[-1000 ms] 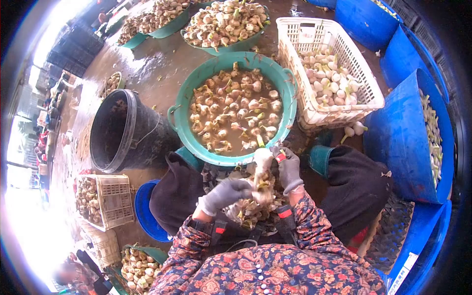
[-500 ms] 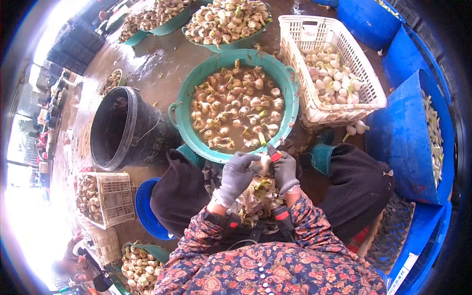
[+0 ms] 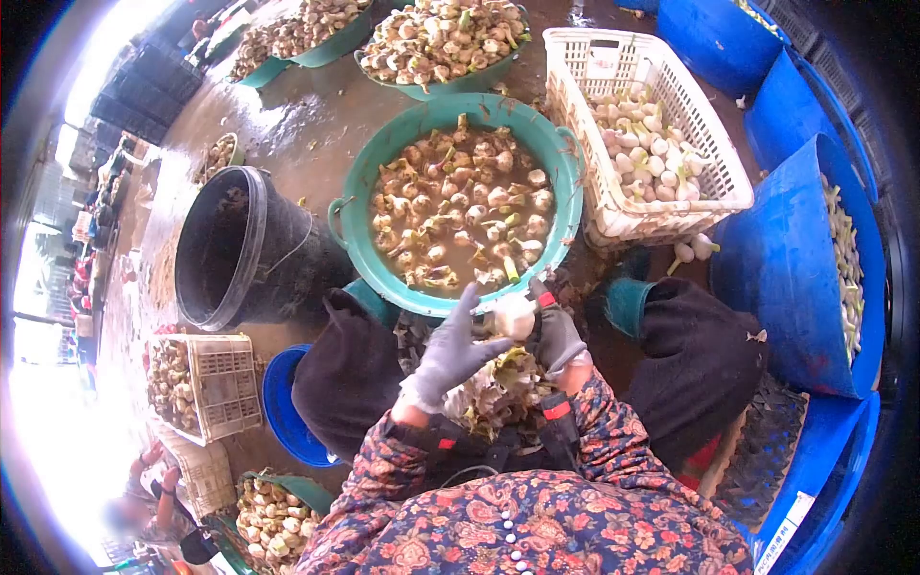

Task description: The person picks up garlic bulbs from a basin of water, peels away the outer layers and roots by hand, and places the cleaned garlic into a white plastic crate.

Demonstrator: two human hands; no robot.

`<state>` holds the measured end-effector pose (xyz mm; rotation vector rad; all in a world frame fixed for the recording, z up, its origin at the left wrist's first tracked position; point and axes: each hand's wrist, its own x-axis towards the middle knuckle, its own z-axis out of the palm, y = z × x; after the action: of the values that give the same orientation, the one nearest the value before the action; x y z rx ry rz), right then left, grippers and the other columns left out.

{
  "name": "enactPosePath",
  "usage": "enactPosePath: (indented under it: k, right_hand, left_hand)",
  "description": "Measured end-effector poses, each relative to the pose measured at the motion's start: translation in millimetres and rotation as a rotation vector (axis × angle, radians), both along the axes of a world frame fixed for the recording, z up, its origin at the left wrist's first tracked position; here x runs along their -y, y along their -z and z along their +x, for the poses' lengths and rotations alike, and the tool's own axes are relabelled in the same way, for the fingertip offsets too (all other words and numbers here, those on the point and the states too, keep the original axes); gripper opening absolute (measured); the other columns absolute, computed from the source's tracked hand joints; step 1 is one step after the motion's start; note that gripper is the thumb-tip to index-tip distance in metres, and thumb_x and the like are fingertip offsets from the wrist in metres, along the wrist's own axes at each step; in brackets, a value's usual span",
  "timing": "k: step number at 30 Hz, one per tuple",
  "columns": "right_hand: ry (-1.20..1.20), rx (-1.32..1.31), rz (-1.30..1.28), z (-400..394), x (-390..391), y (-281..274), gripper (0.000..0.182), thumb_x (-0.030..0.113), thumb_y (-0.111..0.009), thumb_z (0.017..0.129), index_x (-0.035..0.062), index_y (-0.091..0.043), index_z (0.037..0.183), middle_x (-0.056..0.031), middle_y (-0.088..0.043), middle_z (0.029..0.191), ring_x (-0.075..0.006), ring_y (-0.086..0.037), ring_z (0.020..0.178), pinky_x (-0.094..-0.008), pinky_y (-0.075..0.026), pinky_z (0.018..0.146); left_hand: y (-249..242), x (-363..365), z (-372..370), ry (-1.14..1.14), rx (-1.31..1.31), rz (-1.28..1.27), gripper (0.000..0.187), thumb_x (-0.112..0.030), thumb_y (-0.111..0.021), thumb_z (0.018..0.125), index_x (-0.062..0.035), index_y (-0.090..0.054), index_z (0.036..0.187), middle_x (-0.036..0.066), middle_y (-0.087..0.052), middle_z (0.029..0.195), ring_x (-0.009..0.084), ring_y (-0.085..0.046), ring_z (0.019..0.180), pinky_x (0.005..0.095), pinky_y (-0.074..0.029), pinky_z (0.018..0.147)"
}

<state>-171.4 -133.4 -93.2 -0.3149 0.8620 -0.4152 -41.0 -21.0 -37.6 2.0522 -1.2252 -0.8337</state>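
Note:
A peeled white garlic bulb (image 3: pixel 515 317) is at the near rim of the green tub, between my two gloved hands. My right hand (image 3: pixel 559 335) grips the bulb from its right side; a red band shows near a dark tip at its fingers. On the other side, my left hand (image 3: pixel 450 350) is open, with fingers spread and pointing up beside the bulb. Below both hands, a heap of garlic skins and trimmings (image 3: pixel 494 398) lies in my lap. Unpeeled garlic bulbs (image 3: pixel 460 206) float in brown water inside the green tub (image 3: pixel 359 235).
A white crate (image 3: pixel 714 206) of peeled garlic stands right of the tub, with loose bulbs (image 3: pixel 692 251) beside it. A black bucket (image 3: pixel 249 259) lies tilted at left. Blue barrels (image 3: pixel 781 268) line the right side. Another person (image 3: pixel 158 508) sits at lower left.
My left hand has come off the bulb, moved slightly left and spread its fingers. The bulb now shows more fully, still by my right hand.

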Motion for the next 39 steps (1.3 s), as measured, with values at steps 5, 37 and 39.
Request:
enactPosePath:
  k: [5,37,39]
  right_hand:
    - [-0.1,-0.123,-0.338,3,-8,-2,0.036,0.039,-0.065,0.081,0.003,-0.062,0.08,0.0012,-0.056,0.062,-0.0093,-0.051,0.048,-0.0245,-0.041,0.044]
    - [-0.197,0.185,-0.575,1,-9,-17,0.024,0.007,-0.052,0.088,0.0003,-0.058,0.11,-0.0062,-0.06,0.102,-0.0119,-0.059,0.087,-0.0237,-0.049,0.076]
    - [-0.208,0.139,-0.556,1,-9,-8,0.022,0.008,-0.05,0.089,0.0004,-0.059,0.107,-0.006,-0.061,0.101,-0.0114,-0.059,0.083,-0.0235,-0.049,0.075]
  left_hand:
    - [17,16,-7,0.085,-0.154,-0.133,0.084,-0.026,-0.073,0.072,0.0006,-0.026,0.136,0.02,-0.048,0.124,0.0259,-0.047,0.116,0.0349,-0.037,0.097]
    - [20,10,4,-0.315,-1.448,-0.178,0.03,-0.013,-0.058,0.087,0.0001,-0.053,0.114,0.006,-0.06,0.106,0.0125,-0.057,0.091,0.027,-0.047,0.081]
    - [25,9,8,-0.267,-1.065,-0.081,0.026,-0.012,-0.059,0.086,0.0013,-0.057,0.108,0.004,-0.063,0.099,0.0108,-0.059,0.085,0.0265,-0.048,0.079]
